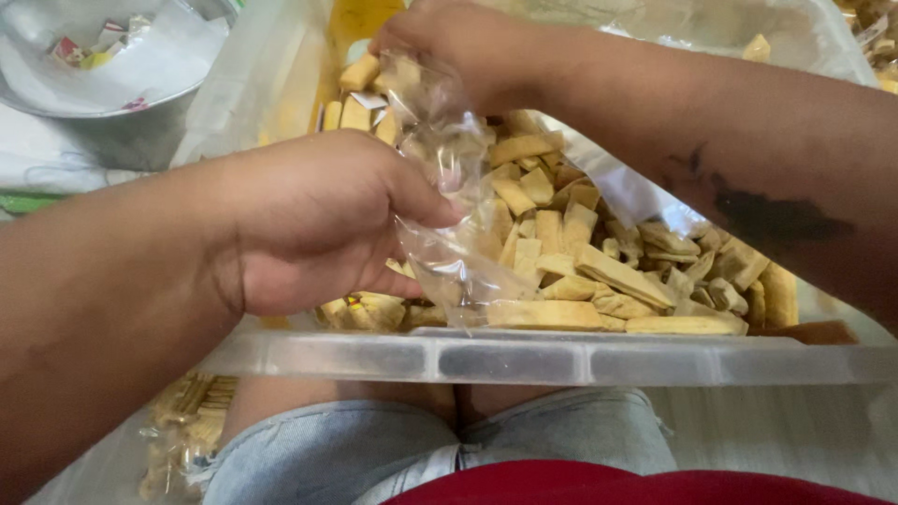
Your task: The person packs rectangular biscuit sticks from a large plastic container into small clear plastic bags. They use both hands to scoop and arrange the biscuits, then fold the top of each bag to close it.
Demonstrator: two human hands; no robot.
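Clear plastic bag (pixel 449 215): your left hand (pixel 318 220) and right hand (pixel 458 42) both pinch it over the snack tub (pixel 561 360). Filling step, likely; next, hold its mouth wide.

Clear plastic bag (pixel 449 187) over the snacks, filled clear bag (pixel 182 421) lower left — yellow sticks inside

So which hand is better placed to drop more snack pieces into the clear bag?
Probably the right hand: it sits at the clear bag top, pinching a snack piece. The left hand grips the bag's side over the tub.
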